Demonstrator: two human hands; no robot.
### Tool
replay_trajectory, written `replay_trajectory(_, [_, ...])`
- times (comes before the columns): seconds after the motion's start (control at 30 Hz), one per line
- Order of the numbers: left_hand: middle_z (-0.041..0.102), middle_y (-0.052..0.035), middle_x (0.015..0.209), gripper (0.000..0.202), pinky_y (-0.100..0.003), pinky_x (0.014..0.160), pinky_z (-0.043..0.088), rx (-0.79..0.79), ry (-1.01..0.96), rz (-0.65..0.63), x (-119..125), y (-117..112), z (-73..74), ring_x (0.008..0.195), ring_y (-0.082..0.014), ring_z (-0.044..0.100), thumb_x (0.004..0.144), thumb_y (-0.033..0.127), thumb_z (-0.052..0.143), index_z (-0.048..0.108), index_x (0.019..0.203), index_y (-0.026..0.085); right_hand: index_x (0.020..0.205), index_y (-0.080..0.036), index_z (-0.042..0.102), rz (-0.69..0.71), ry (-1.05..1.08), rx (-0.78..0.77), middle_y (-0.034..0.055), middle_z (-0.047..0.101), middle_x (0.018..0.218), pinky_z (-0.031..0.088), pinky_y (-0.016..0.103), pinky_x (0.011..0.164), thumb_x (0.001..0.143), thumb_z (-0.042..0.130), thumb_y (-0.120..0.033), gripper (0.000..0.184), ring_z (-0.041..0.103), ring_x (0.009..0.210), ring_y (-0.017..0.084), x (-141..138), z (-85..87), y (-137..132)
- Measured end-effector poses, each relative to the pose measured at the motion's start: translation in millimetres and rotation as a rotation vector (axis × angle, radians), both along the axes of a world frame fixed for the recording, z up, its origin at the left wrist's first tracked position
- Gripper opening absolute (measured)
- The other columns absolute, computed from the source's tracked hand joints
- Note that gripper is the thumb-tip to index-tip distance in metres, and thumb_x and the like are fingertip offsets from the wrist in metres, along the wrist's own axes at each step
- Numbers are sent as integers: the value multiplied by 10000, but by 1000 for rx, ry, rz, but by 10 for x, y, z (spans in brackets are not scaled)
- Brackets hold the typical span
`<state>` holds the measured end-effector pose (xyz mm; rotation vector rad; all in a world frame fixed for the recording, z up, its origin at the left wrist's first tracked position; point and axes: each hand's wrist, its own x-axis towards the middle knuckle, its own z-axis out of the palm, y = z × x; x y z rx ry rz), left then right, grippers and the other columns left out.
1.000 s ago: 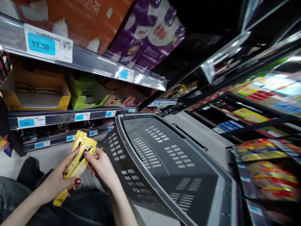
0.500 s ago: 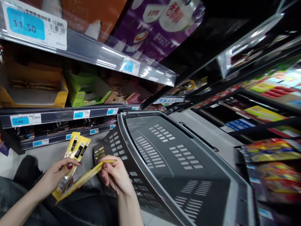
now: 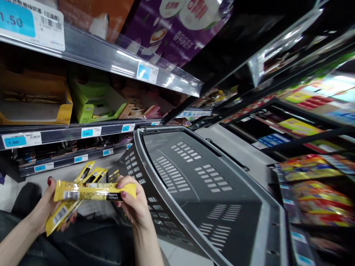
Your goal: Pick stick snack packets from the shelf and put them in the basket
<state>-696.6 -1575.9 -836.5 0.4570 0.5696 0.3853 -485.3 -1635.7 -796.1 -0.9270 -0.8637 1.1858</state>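
Note:
My right hand (image 3: 137, 205) pinches one end of a yellow stick sachet (image 3: 91, 191) between thumb and fingers. It lies nearly level, its barcode and black printed block facing me, and its other end reaches to my left thumb. Behind it, my left hand (image 3: 41, 212) holds a fanned bundle of similar yellow stick sachets (image 3: 59, 217), which tilt up to the right. The left fingers curl under the bundle and are partly hidden. Just right of my hands stands a grey shopping basket (image 3: 166, 199) with slotted walls; I see nothing in it.
At the left, a shelf holds a yellow-edged carton (image 3: 36, 114) with a few sticks, a green carton (image 3: 97, 107) and other small cartons. Above hang over a price rail (image 3: 116, 62) purple bags (image 3: 177, 33). Bagged goods (image 3: 318, 203) fill shelves on the right. My legs are below.
The sachet in my right hand has turned from slanting to nearly level, its printed side now facing me. My left thumb has lifted off the bundle. The view has shifted slightly.

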Motion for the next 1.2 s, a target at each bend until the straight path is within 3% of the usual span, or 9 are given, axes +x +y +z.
replay_trajectory(0.2, [631, -56, 473, 405, -196, 337, 395, 206, 271, 198, 56, 32, 56, 320, -123, 524, 646, 527, 670, 565, 676, 136, 905, -226, 660, -62, -205, -140, -8, 614, 722, 488, 209, 487, 681, 721, -218, 232, 589, 478, 97, 5, 13, 16])
replay_trajectory(0.3, [601, -16, 476, 353, -175, 321, 378, 177, 214, 272, 56, 47, 79, 330, -97, 496, 668, 470, 678, 581, 762, 144, 853, -240, 705, -82, -302, -106, 14, 616, 786, 531, 255, 559, 674, 726, -211, 182, 620, 599, 136, 21, 14, 31])
replay_trajectory(0.4, [584, 16, 527, 288, -114, 285, 294, 120, 67, 327, 19, 55, 101, 363, -64, 463, 651, 299, 718, 588, 875, 174, 766, -257, 732, -76, -453, 28, 25, 611, 777, 518, 263, 625, 685, 720, -195, 103, 601, 702, 149, 58, 18, 40])
replay_trajectory(0.5, [585, 20, 507, 283, -103, 277, 278, 91, 12, 306, -33, 50, 103, 342, -61, 461, 579, 197, 737, 585, 818, 185, 683, -271, 735, -50, -542, 120, 28, 620, 780, 482, 255, 682, 701, 716, -189, 87, 584, 746, 142, 95, 33, 39])
replay_trajectory(0.6, [557, 25, 399, 246, -112, 263, 266, 88, 21, 238, -65, 35, 110, 261, -71, 438, 567, 223, 742, 548, 715, 189, 657, -278, 733, -32, -540, 138, 33, 620, 787, 478, 266, 682, 705, 714, -195, 98, 582, 749, 148, 112, 55, 26])
replay_trajectory(0.77, [568, 30, 403, 287, -109, 278, 264, 123, 50, 201, -68, 36, 139, 267, -65, 438, 567, 253, 767, 516, 694, 197, 662, -264, 735, -58, -526, 97, 40, 629, 782, 489, 268, 669, 683, 724, -187, 81, 594, 750, 158, 100, 85, 11])
replay_trajectory(0.87, [585, 27, 463, 333, -115, 312, 279, 231, 30, 201, -50, 61, 118, 310, -50, 442, 543, 269, 786, 538, 747, 182, 713, -217, 730, -94, -411, -39, 35, 631, 712, 480, 231, 519, 656, 740, -228, 59, 603, 615, 145, 70, 74, 16])
replay_trajectory(0.97, [589, 23, 491, 283, -132, 345, 321, 289, 115, 240, -11, 78, 113, 341, -52, 463, 616, 320, 742, 524, 704, 163, 771, -164, 698, -111, -228, -185, 3, 599, 539, 404, 187, 365, 686, 714, -287, 150, 537, 401, 103, 26, 37, 32])
replay_trajectory(1.2, [587, 48, 550, 307, -140, 354, 358, 316, 317, 281, 52, 82, 151, 383, -55, 478, 658, 386, 705, 489, 648, 169, 781, -117, 644, -201, -90, -245, -18, 577, 465, 397, 164, 332, 664, 724, -318, 246, 505, 340, 86, -52, -32, 95])
